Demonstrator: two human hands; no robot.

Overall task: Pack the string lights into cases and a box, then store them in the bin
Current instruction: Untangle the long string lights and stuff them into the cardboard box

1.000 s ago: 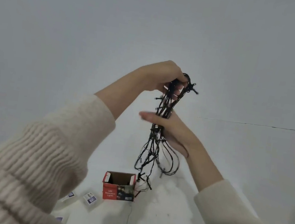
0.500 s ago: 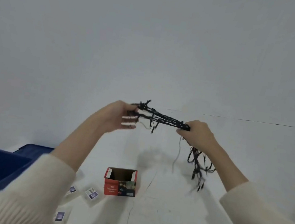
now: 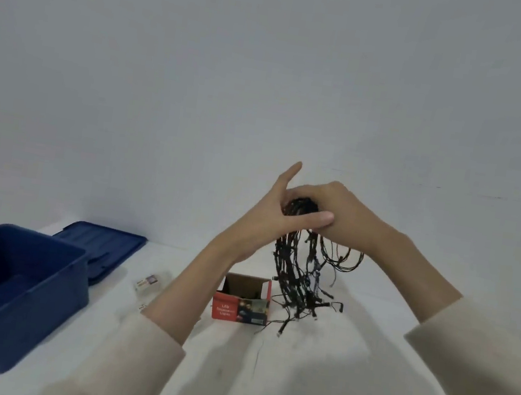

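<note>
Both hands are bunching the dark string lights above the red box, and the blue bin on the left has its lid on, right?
Not quite. The head view shows the blue bin open, its lid lying behind it. The rest holds: left hand and right hand bunch the string lights above the red box.

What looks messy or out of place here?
The string lights are a loose tangle: both hands, left and right, bunch the top, while loops dangle and ends trail onto the floor beside the open red box. The blue bin stands open, its lid lying behind it.
</note>
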